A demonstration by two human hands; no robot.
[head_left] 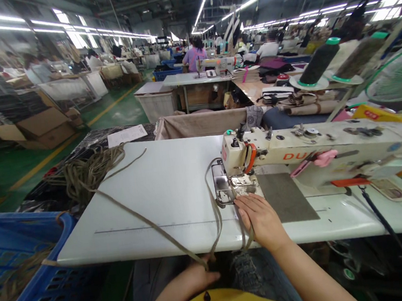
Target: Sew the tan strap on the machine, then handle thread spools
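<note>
Strap [158,228]: slants from table's [175,178] left edge to front edge, then machine-ward [277,148].
Left hand [198,274]: closed on strap, beyond front edge.
Right hand [262,218]: nearer machine; grip unclear.

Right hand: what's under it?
Under the right hand, the white tabletop; a narrow strap shows by its thumb at the near edge. Whatever palm and fingers cover is hidden.

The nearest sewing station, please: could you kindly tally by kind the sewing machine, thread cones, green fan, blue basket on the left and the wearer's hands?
Sewing machine: 1
Thread cones: 2
Green fan: 1
Blue basket: 1
Hands, left hand and right hand: 2
Total: 7
</note>
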